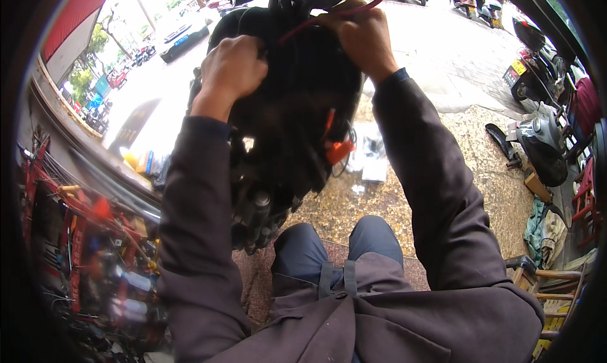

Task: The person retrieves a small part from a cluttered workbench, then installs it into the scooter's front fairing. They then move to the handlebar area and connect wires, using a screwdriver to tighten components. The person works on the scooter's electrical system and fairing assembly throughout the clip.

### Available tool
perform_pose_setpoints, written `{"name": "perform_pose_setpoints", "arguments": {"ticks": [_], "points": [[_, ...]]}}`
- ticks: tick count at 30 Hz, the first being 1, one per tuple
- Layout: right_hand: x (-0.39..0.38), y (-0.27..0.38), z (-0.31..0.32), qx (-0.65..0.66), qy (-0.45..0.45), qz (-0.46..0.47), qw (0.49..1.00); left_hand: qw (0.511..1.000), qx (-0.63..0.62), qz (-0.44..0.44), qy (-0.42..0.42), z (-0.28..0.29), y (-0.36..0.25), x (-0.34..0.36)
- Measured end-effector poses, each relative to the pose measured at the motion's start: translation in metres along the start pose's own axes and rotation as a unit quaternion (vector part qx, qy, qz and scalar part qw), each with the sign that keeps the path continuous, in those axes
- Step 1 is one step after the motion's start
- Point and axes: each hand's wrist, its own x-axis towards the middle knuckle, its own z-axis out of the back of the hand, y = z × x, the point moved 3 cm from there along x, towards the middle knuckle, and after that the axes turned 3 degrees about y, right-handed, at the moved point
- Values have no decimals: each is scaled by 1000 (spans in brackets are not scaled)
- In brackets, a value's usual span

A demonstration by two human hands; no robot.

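Note:
A large black vehicle body (291, 91) with dark parts fills the upper middle, directly before me. My left hand (234, 72) is closed at its upper left, the fingertips hidden against the dark surface. My right hand (360, 37) reaches to its top right with fingers curled; what they grip is hard to make out. A red cable (297, 29) runs from beside my left fingers up past my right hand. Lower on the body are an orange piece (339, 149) and a thin dark loop of wire.
Red metal racks with tools (76, 236) crowd the lower left beside a curved ledge. Parked scooters (528, 66) line the upper right. Cloths (540, 230) and wooden stools (556, 274) are at the right. My knees are below the body, over speckled flooring (442, 173).

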Motion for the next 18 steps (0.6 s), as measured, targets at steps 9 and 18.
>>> {"name": "perform_pose_setpoints", "arguments": {"ticks": [9, 18], "points": [[2, 3, -2, -30, -23, 17, 999, 999, -3, 2, 44, 4, -5, 12], [0, 4, -6, -164, 40, 37, 985, 998, 42, -4, 53, 2, -11, 10]]}}
